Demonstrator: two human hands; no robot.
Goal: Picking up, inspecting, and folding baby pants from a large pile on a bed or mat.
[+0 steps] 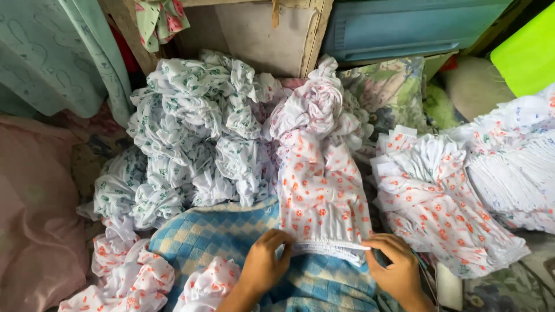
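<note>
Garment (pixel 321 190), white cotton-like cloth with small orange flower print, lies flat over a blue-and-cream checked cloth (pixel 219 231) directly in front of the person. Gathered elastic hem (pixel 330 249) at its near edge. Left hand (pixel 263 263) pinches the hem at its left end, fingers curled onto the band; right hand (pixel 393 266) pinches the right end, thumb and forefinger closed on the same band. Hem held taut between them.

Judged handling: light, thin, limp fabric; no stiffness, will sag and fold wherever unsupported. Not slippery, not fragile. Elastic band is the firmest part, so the hem ends look like the soundest hold.

Surroundings: heap of green-printed white pieces (pixel 191 144) beyond, crumpled. Stack of folded orange-printed pieces (pixel 439 196) to the right, apart from the garment. More orange-printed pieces (pixel 133 277) bunched near left.
</note>
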